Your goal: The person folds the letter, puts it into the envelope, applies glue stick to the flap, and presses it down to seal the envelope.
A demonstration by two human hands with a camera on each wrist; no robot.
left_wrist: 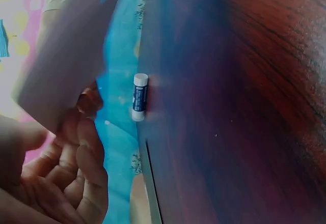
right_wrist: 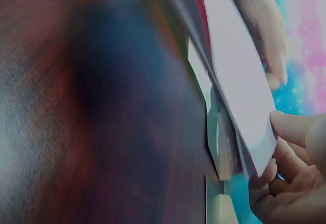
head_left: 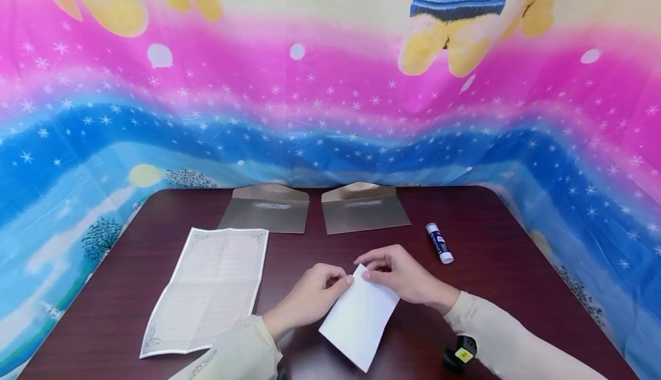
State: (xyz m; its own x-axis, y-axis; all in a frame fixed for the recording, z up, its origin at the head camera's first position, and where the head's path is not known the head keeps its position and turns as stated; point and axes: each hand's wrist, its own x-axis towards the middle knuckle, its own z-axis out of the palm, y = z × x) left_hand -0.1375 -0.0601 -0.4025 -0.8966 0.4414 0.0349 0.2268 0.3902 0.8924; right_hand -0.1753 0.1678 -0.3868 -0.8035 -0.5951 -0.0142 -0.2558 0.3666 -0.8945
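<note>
Both hands meet at the upper end of a folded white sheet of paper [head_left: 361, 317], tilted above the table. My left hand [head_left: 310, 297] pinches its upper left edge between thumb and fingers. At the top corner, the right hand [head_left: 405, 274] pinches the paper, thumb on the near face. In the right wrist view the paper [right_wrist: 237, 66] shows at least two layers, slightly apart. The left wrist view shows the paper [left_wrist: 63, 56] blurred, rising from the left fingertips. Left of the hands lies a creased, lined letter sheet [head_left: 212, 294] with ornate corners.
Two brown envelopes [head_left: 265, 213] with raised flaps lie at the back of the dark wooden table [head_left: 516, 288]. A glue stick [head_left: 439, 243] lies beyond the right hand. A patterned cloth [head_left: 330, 110] hangs behind the table.
</note>
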